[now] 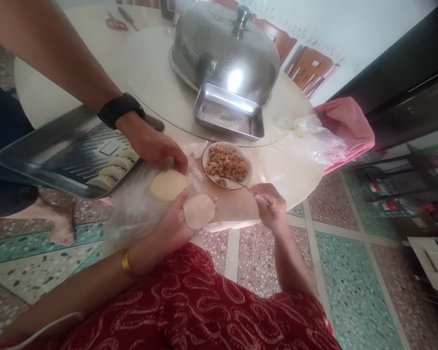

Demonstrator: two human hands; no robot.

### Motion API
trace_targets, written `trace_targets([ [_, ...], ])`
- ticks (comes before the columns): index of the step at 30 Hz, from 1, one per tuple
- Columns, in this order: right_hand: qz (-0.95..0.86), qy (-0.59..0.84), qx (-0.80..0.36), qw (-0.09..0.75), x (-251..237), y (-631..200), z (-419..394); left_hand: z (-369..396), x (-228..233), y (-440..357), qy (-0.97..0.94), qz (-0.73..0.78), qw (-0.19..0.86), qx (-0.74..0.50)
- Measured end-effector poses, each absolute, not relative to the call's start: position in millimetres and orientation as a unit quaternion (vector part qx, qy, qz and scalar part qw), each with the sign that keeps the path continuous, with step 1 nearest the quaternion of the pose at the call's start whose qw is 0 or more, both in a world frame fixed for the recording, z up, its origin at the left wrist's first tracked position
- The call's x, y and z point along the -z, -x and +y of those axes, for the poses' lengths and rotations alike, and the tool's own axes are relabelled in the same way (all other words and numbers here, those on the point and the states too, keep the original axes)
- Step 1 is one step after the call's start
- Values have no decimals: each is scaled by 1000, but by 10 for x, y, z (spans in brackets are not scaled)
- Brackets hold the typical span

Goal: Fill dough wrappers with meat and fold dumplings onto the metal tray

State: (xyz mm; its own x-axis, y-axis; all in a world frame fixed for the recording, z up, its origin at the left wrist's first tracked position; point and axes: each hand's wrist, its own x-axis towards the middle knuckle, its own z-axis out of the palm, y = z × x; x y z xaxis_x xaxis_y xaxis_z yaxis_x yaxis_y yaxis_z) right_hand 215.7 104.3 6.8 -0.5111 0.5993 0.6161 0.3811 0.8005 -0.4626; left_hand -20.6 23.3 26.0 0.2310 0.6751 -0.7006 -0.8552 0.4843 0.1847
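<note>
On my left hand (175, 219) rests a round dumpling wrapper (199, 212), the thumb at its left edge and fingertips showing at its right. My right hand (270, 204) pinches the handle of a spoon (237, 182), whose far end sits in the minced filling (227, 163). That filling lies in a white plate (250, 167) near the table's edge. Left of my left hand, a stack of wrappers (168, 185) lies on a clear plastic bag (131, 206). Another person's hand (160, 148) touches the stack's upper edge.
A metal tray (69, 141) at left holds several folded dumplings (113, 172). Beyond the plate stand a smaller metal tray (229, 114) and a large domed steamer lid (226, 48). Scissors (116, 23) and a knife (127, 17) lie far back. A plastic bag (319, 138) hangs at right.
</note>
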Motion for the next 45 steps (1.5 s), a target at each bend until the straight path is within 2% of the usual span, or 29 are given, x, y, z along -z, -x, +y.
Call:
trace_targets([
  [4,-895,251,-121,348,-77,-2139,1023,240,-252,205,130,367,781,-489],
  [6,-896,254,-118,346,-70,-2152,1029,247,-245,204,128,361,783,-490],
  [12,-819,362,-154,417,30,-2206,1053,247,-227,194,126,361,783,-490],
  [15,-750,437,-237,436,163,-2165,1021,284,-171,168,128,336,797,-486],
  [18,-626,485,-346,504,298,-2096,997,394,-73,116,127,326,808,-475],
  [21,-551,489,-391,551,372,-2039,1016,540,31,64,134,316,820,-459],
  [29,-514,470,-458,553,310,-1952,922,570,41,83,164,254,830,-469],
  [38,-661,434,-349,503,173,-1934,600,444,69,189,130,272,818,-491],
  [42,-720,360,-299,512,61,-2004,580,400,48,204,90,268,820,-497],
  [45,-783,288,-269,481,-19,-2042,589,368,-13,211,70,259,830,-489],
])
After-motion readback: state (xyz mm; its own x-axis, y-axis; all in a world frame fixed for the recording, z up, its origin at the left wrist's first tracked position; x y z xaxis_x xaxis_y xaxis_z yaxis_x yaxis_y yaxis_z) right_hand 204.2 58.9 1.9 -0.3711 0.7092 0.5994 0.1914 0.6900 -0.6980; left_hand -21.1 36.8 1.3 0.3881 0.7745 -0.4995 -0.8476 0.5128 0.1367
